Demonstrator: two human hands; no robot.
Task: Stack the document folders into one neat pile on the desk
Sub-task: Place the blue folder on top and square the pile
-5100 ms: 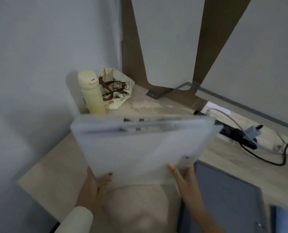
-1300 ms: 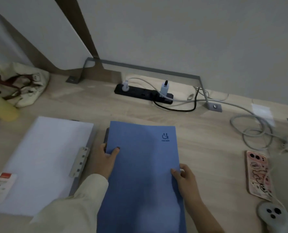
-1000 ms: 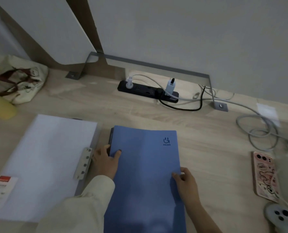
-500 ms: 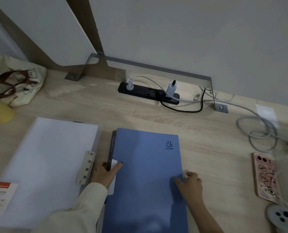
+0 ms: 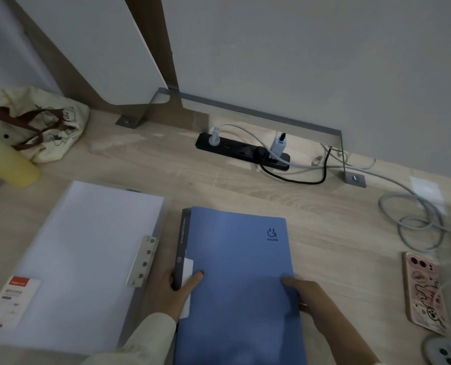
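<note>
Where the blue folder [image 5: 239, 283] lies flat on the wooden desk [image 5: 337, 233], it sits on top of a dark grey folder [image 5: 180, 248], whose spine marked "PRESSURE FILE" shows along its left edge. The left hand [image 5: 175, 292] grips that left edge, thumb on the blue cover and fingers against the spine. The right hand [image 5: 307, 296] rests on the blue folder's right edge, fingers laid on the cover; whether it clasps the edge cannot be determined. Just beside this pair, to the left, lies a white binder [image 5: 82, 259] with a metal clip [image 5: 142, 258] on its right side and a label [image 5: 11, 299] near its front corner. Farther left stand a yellow bottle [image 5: 5, 156] and a cloth bag [image 5: 45, 125]. Behind the folders, a black power strip [image 5: 241, 151] carries plugged cables [image 5: 414, 219]. At right lies a pink phone [image 5: 423, 291].
</note>
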